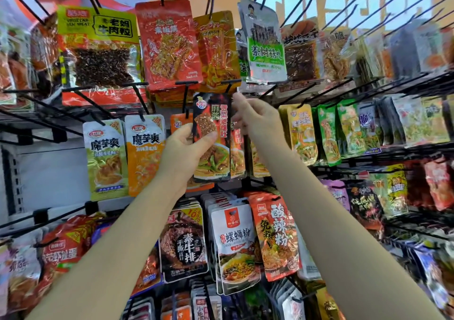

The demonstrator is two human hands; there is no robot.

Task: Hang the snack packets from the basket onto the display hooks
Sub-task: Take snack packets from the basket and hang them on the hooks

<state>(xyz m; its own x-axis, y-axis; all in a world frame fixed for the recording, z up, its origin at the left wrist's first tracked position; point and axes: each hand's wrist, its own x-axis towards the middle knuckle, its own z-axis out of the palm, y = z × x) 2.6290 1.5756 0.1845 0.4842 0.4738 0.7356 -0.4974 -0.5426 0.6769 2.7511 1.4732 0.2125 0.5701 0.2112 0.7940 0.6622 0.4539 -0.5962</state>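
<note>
Hands point(186, 147) hold packet point(211, 135); hook hidden.

L hand point(183, 151) and R hand point(255, 117) hold black snack pkt point(212, 135) up at display hook point(229, 84).

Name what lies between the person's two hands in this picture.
In the head view, a black snack packet lies between the hands: the left hand grips its lower left edge and the right hand pinches its upper right edge.

Packet's point(211, 135) top hole behind right hand point(255, 118)
</note>
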